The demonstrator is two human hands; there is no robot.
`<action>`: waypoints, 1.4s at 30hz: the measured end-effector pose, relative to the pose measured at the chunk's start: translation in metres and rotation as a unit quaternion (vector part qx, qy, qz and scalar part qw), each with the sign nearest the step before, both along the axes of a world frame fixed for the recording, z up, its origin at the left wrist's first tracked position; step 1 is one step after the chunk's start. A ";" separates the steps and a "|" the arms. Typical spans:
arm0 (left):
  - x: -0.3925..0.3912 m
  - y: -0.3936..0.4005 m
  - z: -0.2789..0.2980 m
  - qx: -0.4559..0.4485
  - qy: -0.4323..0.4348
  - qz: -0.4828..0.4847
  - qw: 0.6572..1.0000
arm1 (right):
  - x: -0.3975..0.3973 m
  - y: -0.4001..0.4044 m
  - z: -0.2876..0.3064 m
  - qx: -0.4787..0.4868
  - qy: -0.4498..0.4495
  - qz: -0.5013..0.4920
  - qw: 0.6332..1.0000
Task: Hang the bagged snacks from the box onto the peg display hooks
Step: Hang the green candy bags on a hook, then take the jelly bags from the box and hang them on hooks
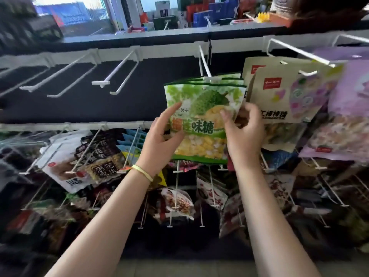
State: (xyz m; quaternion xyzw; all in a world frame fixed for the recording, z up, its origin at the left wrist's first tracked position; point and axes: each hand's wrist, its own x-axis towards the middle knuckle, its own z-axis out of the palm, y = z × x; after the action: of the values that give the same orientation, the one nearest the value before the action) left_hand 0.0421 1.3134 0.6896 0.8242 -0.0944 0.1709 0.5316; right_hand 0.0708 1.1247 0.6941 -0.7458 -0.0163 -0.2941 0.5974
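Several bare white hooks (103, 76) jut left; beige bags (279, 96) crowd right. Both my hands, left (159, 140) and right (242, 134), pinch the green durian-candy bag (201, 116), hanging on its peg (205, 64).

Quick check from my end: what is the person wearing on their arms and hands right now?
Both forearms are bare, with no sleeves in view and no gloves. The left hand has a thin pale yellow-green bracelet around its wrist. The right hand shows no ring, watch or band.
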 end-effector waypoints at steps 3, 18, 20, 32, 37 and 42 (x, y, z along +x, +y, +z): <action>-0.006 0.011 -0.009 0.021 -0.023 0.023 0.999 | -0.021 0.006 -0.013 -0.011 -0.041 -0.082 0.996; -0.175 0.340 -0.081 0.027 0.244 0.085 0.966 | -0.143 0.345 -0.051 -0.195 0.174 0.343 0.902; -0.213 0.410 -0.098 -0.015 0.230 0.140 0.963 | -0.171 0.420 -0.065 -0.221 0.188 0.377 0.879; -0.336 0.678 -0.137 -0.113 0.199 0.331 0.915 | -0.255 0.725 -0.089 -0.283 0.190 0.502 0.795; -0.317 0.753 -0.150 -0.102 0.191 0.384 0.898 | -0.231 0.813 -0.084 -0.212 0.178 0.566 0.777; -0.288 0.829 -0.150 0.002 0.227 0.405 0.886 | -0.189 0.901 -0.070 -0.237 0.165 0.570 0.770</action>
State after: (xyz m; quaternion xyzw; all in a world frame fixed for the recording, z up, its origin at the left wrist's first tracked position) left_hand -0.2462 2.1425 0.5391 0.8082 0.3703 0.1790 0.4215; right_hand -0.1180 2.0254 0.6245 -0.7547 -0.4083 0.2409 0.4536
